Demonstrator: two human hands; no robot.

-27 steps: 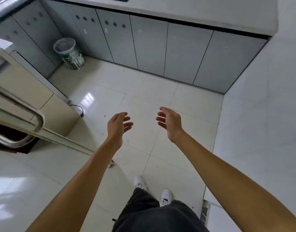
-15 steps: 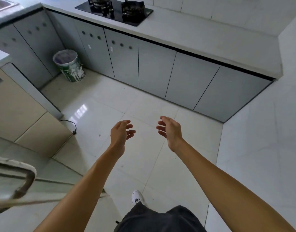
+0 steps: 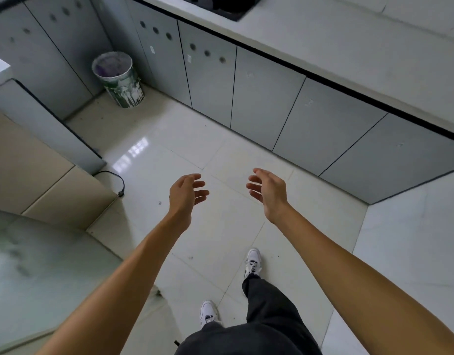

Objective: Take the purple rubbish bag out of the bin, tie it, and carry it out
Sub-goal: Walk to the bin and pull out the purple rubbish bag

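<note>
Purple bag [image 3: 104, 69] lines one bin [image 3: 123, 87]; two hands [image 3: 186, 194] [image 3: 269, 193] hover.

I am viewing a kitchen. A black gas hob [image 3: 220, 7] is sitting recessed in a pale surface [image 3: 336, 55]. Grey cabinet doors [image 3: 264, 103] with round vent holes are running beneath it and turning the corner. Glossy white tiles are covering the floor [image 3: 220, 226]. A paint-streaked bin [image 3: 123, 88] is standing in the corner.
</note>
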